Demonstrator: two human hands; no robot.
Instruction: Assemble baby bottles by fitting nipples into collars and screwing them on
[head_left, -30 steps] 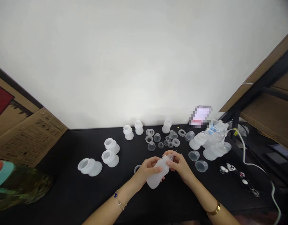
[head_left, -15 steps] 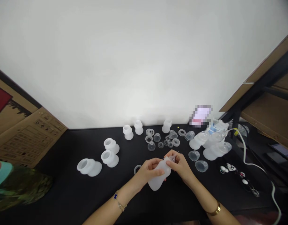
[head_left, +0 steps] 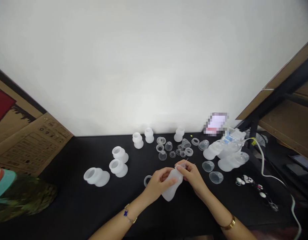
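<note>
My left hand (head_left: 161,181) is wrapped round the body of a frosted white silicone bottle (head_left: 172,187), tilted with its neck up and to the right. At the neck, my right hand (head_left: 189,174) pinches a clear, teat-like piece (head_left: 183,164) against the opening. My fingers hide part of it, so how far it sits in cannot be seen. A clear ring (head_left: 148,180) lies just left of my left hand. Beyond the hands are several clear rings (head_left: 160,148), small valve-like pieces (head_left: 172,154) and dome caps (head_left: 162,155).
White open bottles (head_left: 96,176) stand at the left, with more (head_left: 138,140) near the wall. Capped bottles (head_left: 232,161) group at the right, beside loose domes (head_left: 216,177), a beaded strap (head_left: 256,190) and a white cable (head_left: 262,160). A cardboard box (head_left: 41,143) and camouflage-covered bottle (head_left: 26,196) flank the left.
The bottle has tipped slightly and shifted a little to the right in my hands. My right fingers have closed further over the clear piece at the neck.
</note>
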